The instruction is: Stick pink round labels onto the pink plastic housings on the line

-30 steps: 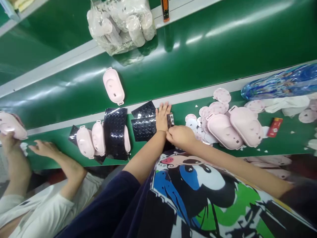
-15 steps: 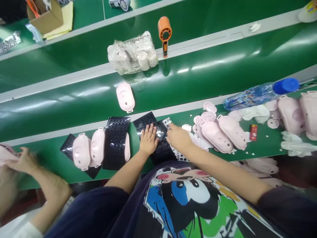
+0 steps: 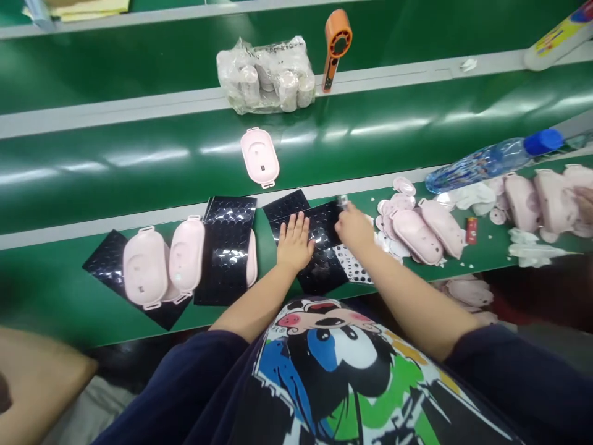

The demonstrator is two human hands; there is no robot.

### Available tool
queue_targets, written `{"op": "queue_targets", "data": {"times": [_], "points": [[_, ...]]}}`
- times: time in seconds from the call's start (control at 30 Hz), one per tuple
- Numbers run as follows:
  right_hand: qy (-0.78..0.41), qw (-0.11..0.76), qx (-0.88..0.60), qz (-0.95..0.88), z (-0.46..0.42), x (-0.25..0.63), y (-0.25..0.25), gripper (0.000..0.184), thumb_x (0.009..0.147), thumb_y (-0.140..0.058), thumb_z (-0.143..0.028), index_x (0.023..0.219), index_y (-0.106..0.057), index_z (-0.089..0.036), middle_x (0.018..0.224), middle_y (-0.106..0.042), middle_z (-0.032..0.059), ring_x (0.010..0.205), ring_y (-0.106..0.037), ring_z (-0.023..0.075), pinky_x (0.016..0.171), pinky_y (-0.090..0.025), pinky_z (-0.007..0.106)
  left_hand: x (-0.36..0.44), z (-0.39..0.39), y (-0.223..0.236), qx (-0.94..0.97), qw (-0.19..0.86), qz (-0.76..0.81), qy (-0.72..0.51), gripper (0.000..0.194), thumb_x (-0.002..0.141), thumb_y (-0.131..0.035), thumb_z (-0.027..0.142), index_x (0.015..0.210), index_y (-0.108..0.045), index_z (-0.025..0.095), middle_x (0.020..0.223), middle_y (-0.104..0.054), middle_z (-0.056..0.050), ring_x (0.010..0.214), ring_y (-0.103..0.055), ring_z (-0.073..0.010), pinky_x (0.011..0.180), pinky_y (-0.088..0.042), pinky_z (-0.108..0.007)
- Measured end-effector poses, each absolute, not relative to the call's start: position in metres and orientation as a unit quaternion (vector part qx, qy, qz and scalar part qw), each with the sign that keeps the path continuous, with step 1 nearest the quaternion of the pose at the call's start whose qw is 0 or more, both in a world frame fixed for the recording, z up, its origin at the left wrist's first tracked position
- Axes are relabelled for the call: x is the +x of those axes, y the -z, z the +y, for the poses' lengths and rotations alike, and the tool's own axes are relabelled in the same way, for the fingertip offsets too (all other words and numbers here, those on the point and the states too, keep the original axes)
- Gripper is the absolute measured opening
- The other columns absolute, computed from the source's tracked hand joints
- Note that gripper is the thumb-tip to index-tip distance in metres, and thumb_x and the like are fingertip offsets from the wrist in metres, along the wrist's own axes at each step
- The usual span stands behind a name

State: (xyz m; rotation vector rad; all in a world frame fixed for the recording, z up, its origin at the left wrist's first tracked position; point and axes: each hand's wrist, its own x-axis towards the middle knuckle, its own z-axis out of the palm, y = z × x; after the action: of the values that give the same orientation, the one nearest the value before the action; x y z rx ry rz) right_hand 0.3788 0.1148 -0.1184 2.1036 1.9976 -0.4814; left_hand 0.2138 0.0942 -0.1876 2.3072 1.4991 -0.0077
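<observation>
My left hand (image 3: 295, 244) lies open and flat, fingers spread, on a glossy black sheet (image 3: 324, 269) marked with rows of round cut-outs. Closed at the sheet's right edge, my right hand (image 3: 354, 228) pinches a narrow white strip with dark spots (image 3: 343, 201), which is partly hidden by the fingers. Below that hand, a white sheet with dark oval spots (image 3: 354, 267) pokes out from under the black one. Another black sheet (image 3: 293, 204) lies behind my left fingers. To the left, a black sheet (image 3: 227, 253) partly covers a pink plastic shell.
Pink shells (image 3: 146, 266) sit on black sheets at left. One pink shell (image 3: 260, 157) lies on the conveyor. At right are piled pink shells (image 3: 417, 238), pink discs and a water bottle (image 3: 491, 164). Behind stand bagged white parts (image 3: 266, 77) and an orange handheld fan (image 3: 337, 46). A co-worker's arm (image 3: 41, 377) shows lower left.
My right hand has moved slightly right and away with the white strip; my left hand stays flat on the black sheet. The camera view has shifted. The co-worker's hand has left the left edge.
</observation>
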Motion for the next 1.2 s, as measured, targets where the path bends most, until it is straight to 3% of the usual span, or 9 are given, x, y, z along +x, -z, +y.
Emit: {"op": "queue_targets", "data": {"times": [0.17,0.43,0.63,0.77,0.9,1.03,1.1,1.2], "points": [[0.184,0.079,0.650,0.733,0.088,0.317,0.127,0.033,0.091,-0.041,-0.018,0.110,-0.068,-0.013,0.139,-0.051,0.0106,0.129,-0.045,0.0215,0.107,-0.034,0.028,0.212,0.096,0.188,0.827,0.203,0.524,0.010,0.062,0.090,-0.037,0.032,0.148,-0.027,0.014,0.159,-0.011,-0.006,0.147,-0.002,-0.0256,0.118,-0.006,-0.047],[0.145,0.075,0.720,0.674,0.110,0.369,0.129,0.031,0.085,-0.041,-0.010,0.102,-0.067,-0.003,0.141,-0.043,0.0265,0.126,-0.047,0.0324,0.103,-0.038,0.043,0.213,0.094,0.187,0.824,0.190,0.534,-0.007,0.065,0.092,-0.032,0.039,0.150,-0.020,0.012,0.159,-0.007,-0.004,0.147,-0.003,-0.0241,0.119,-0.002,-0.047],[0.195,0.041,0.670,0.715,0.097,0.324,0.128,0.027,0.083,-0.048,-0.013,0.100,-0.070,-0.014,0.136,-0.054,0.0129,0.126,-0.048,0.0234,0.103,-0.037,0.031,0.213,0.096,0.186,0.826,0.200,0.527,0.008,0.063,0.089,-0.038,0.033,0.148,-0.027,0.012,0.159,-0.011,-0.006,0.147,-0.004,-0.0262,0.118,-0.007,-0.048],[0.189,0.022,0.728,0.658,0.112,0.384,0.118,0.025,0.082,-0.044,-0.012,0.087,-0.068,-0.012,0.129,-0.057,0.0172,0.108,-0.058,0.0252,0.089,-0.044,0.034,0.210,0.097,0.182,0.822,0.201,0.533,0.006,0.065,0.092,-0.035,0.038,0.149,-0.022,0.012,0.159,-0.012,-0.005,0.147,-0.006,-0.0246,0.119,-0.006,-0.048],[0.207,0.018,0.776,0.595,0.123,0.460,0.118,0.023,0.086,-0.042,-0.023,0.080,-0.063,-0.015,0.090,-0.067,0.0122,0.077,-0.060,0.0214,0.066,-0.044,0.031,0.210,0.104,0.167,0.813,0.214,0.542,0.014,0.063,0.089,-0.043,0.037,0.146,-0.031,0.014,0.157,-0.022,-0.007,0.145,-0.017,-0.0278,0.117,-0.015,-0.049],[0.245,0.021,0.783,0.571,0.124,0.487,0.127,0.025,0.089,-0.041,-0.033,0.080,-0.060,-0.018,0.076,-0.064,0.0065,0.067,-0.056,0.0182,0.058,-0.038,0.028,0.253,0.121,0.148,0.814,0.211,0.541,0.012,0.058,0.089,-0.042,0.030,0.144,-0.035,0.012,0.153,-0.031,-0.010,0.144,-0.021,-0.0260,0.118,-0.013,-0.046],[0.267,0.031,0.774,0.573,0.126,0.489,0.127,0.029,0.091,-0.039,-0.035,0.078,-0.059,-0.019,0.070,-0.062,0.0044,0.064,-0.055,0.0179,0.055,-0.035,0.027,0.291,0.135,0.147,0.819,0.219,0.530,-0.004,0.056,0.093,-0.035,0.029,0.146,-0.031,0.013,0.155,-0.028,-0.007,0.145,-0.017,-0.0214,0.119,-0.012,-0.042],[0.287,0.049,0.749,0.595,0.131,0.488,0.122,0.030,0.091,-0.040,-0.036,0.076,-0.060,-0.020,0.068,-0.063,0.0048,0.064,-0.056,0.0191,0.055,-0.033,0.028,0.344,0.158,0.162,0.765,0.234,0.598,-0.047,0.054,0.094,-0.029,0.026,0.147,-0.028,0.014,0.158,-0.019,-0.006,0.146,-0.011,-0.0222,0.119,-0.013,-0.044]]}}
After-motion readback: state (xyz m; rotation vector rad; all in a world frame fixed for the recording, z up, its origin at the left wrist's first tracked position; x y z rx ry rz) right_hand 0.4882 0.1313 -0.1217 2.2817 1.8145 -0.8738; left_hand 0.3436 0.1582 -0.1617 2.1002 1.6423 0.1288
